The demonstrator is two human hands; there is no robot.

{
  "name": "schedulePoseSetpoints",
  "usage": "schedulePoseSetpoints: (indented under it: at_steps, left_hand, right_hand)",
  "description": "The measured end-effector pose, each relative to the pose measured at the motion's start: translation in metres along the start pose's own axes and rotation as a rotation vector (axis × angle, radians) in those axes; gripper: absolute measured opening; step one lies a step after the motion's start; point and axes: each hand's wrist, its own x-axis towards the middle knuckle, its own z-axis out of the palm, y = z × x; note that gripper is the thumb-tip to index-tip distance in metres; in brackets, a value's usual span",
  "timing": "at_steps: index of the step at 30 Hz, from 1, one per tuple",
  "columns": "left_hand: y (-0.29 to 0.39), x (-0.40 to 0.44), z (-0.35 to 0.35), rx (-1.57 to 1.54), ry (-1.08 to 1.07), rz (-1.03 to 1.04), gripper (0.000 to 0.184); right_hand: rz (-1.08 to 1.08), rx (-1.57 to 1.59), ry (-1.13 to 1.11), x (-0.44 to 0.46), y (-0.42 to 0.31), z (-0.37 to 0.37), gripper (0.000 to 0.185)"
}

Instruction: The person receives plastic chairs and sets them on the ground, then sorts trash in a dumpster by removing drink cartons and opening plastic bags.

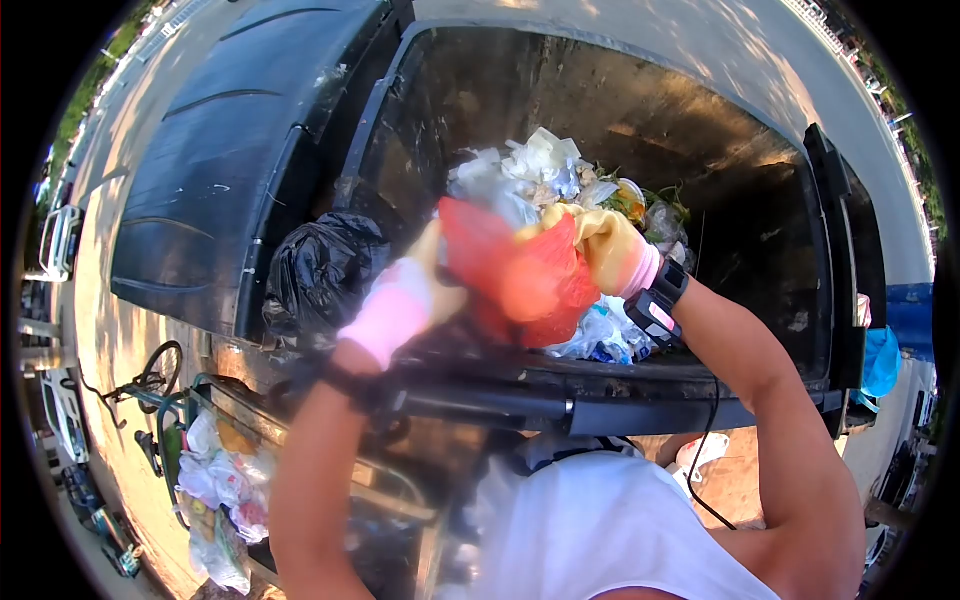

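A red plastic bag (pixel 520 275), blurred and rounded with its contents, hangs over the front of a large dark dumpster (pixel 600 75). My left hand (pixel 415 285), in a pale glove with a pink cuff, is closed at the bag's left edge. On the other side, my right hand (pixel 605 245), in a yellowish glove with a pink cuff, grips the bag's upper right part. Behind and below the bag lies loose rubbish (pixel 540 165) with white plastic and some green plant matter. What is inside the red bag cannot be made out.
A black rubbish bag (pixel 325 265) sits at the dumpster's left end, beside its dark lid (pixel 215 150). At lower left stands a cart with bagged rubbish (pixel 220 470), near a bicycle (pixel 150 375). A blue bag (pixel 880 362) hangs at the right end.
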Motion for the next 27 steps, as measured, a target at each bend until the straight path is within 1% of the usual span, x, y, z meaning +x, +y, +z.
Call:
schedulePoseSetpoints:
  at_steps: [1, 2, 4, 5, 7, 8, 9, 10, 12, 13, 16, 17, 18, 19, 21, 22, 23, 24, 25, 26, 27]
  left_hand:
    - [-0.003, 0.007, 0.0, -0.118, -0.069, 0.009, 0.077]
    - [-0.009, 0.014, 0.002, -0.309, -0.155, 0.032, 0.071]
    - [-0.012, 0.014, 0.003, -0.468, -0.168, -0.025, 0.048]
    - [-0.01, 0.014, 0.003, -0.547, -0.171, -0.055, 0.038]
    - [-0.005, -0.001, -0.016, -0.584, -0.145, -0.101, 0.031]
    - [0.012, -0.017, -0.029, -0.66, -0.164, -0.086, 0.026]
    - [0.025, -0.029, -0.036, -0.792, -0.176, -0.09, 0.026]
    - [0.037, -0.042, -0.043, -0.924, -0.19, -0.095, 0.026]
    - [0.032, -0.051, -0.051, -0.84, -0.104, -0.096, 0.028]
    - [0.031, -0.056, -0.055, -0.813, -0.069, -0.098, 0.026]
    - [0.018, -0.059, -0.053, -0.808, -0.01, -0.057, 0.021]
    - [0.011, -0.059, -0.052, -0.836, -0.006, -0.04, 0.022]
    - [0.005, -0.059, -0.05, -0.864, -0.002, -0.023, 0.024]
    - [-0.004, -0.058, -0.051, -0.887, -0.018, 0.007, 0.028]
    - [-0.013, -0.061, -0.05, -0.716, 0.001, 0.12, 0.034]
    - [-0.011, -0.065, -0.048, -0.525, 0.039, 0.198, 0.037]
    - [-0.011, -0.068, -0.047, -0.332, 0.075, 0.274, 0.04]
    - [-0.029, -0.066, -0.05, -0.513, -0.018, 0.174, 0.041]
    - [-0.024, -0.068, -0.049, -0.481, -0.011, 0.171, 0.041]
    - [-0.014, -0.073, -0.049, -0.449, -0.002, 0.168, 0.04]
    - [-0.005, -0.078, -0.049, -0.416, 0.008, 0.165, 0.04]
  right_hand:
    - [0.018, 0.077, -0.003, 0.001, -0.001, 0.003, 0.03]
    - [0.118, 0.093, 0.023, -0.001, -0.001, 0.0, 0.033]
    - [0.168, -0.185, 0.012, -0.002, -0.011, -0.001, 0.04]
    - [0.118, -0.478, -0.023, -0.002, -0.025, 0.0, 0.043]
    - [-0.006, -0.8, -0.04, -0.004, -0.031, -0.006, 0.047]
    - [-0.08, -0.827, -0.025, -0.004, -0.025, -0.015, 0.048]
    - [-0.156, -0.855, -0.009, -0.006, -0.022, -0.021, 0.049]
    - [-0.075, -0.833, 0.018, -0.009, -0.031, -0.017, 0.047]
    - [-0.149, -0.862, 0.006, -0.01, -0.025, -0.025, 0.048]
    - [-0.189, -0.876, -0.002, -0.01, -0.019, -0.03, 0.049]
    - [-0.144, -0.711, -0.008, -0.008, 0.009, -0.04, 0.05]
    - [-0.12, -0.669, -0.011, -0.008, 0.015, -0.041, 0.049]
    - [0.174, -0.216, -0.014, -0.008, 0.02, -0.041, 0.05]
    - [0.447, 0.231, 0.113, -0.006, 0.018, -0.036, 0.05]
    - [0.752, 0.371, 0.317, -0.007, 0.015, -0.032, 0.054]
    - [0.54, 0.018, 0.082, -0.012, 0.039, -0.04, 0.062]
    - [0.281, -0.332, -0.052, -0.018, 0.064, -0.049, 0.07]
    - [-0.041, -0.708, -0.233, -0.022, 0.079, -0.058, 0.072]
    - [-0.378, -1.071, -0.413, -0.024, 0.086, -0.063, 0.074]
    - [-0.082, -0.859, -0.338, -0.029, 0.078, -0.046, 0.065]
    - [0.058, -0.756, -0.394, -0.034, 0.098, -0.05, 0.066]
